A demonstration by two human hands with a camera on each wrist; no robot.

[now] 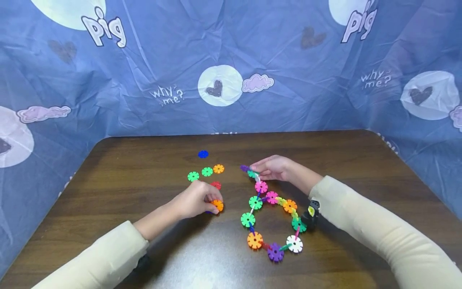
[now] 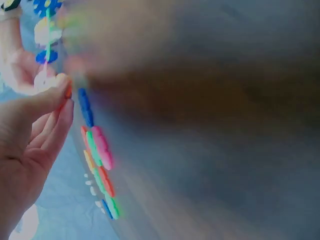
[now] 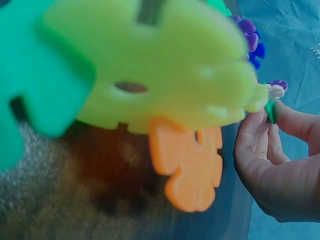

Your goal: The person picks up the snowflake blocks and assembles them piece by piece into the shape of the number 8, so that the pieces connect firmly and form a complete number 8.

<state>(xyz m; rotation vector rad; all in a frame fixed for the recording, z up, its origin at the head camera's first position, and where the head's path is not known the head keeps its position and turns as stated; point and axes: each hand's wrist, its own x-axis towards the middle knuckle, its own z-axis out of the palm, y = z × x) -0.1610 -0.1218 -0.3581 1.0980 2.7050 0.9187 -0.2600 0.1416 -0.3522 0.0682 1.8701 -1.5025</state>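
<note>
My left hand (image 1: 196, 199) pinches an orange notched disc (image 1: 217, 206) between thumb and fingertips, low over the table. In the left wrist view the left hand (image 2: 37, 125) hides most of that orange disc (image 2: 68, 92). A blue disc (image 2: 86, 107) lies just under it. My right hand (image 1: 277, 167) holds the far end of a chain of interlocked notched discs, pinching a green disc (image 1: 251, 174) with a purple disc (image 1: 244, 168) at its tip. In the right wrist view the right hand (image 3: 280, 160) grips that green disc (image 3: 270, 111). The chain's ring, including a white disc (image 1: 294, 243), lies nearer me.
Loose discs lie beyond my left hand: a blue disc (image 1: 203, 154), a green disc (image 1: 207, 171), an orange disc (image 1: 218, 168) and a red disc (image 1: 215, 185). The brown table (image 1: 144, 160) ends at a blue printed cloth (image 1: 162, 52).
</note>
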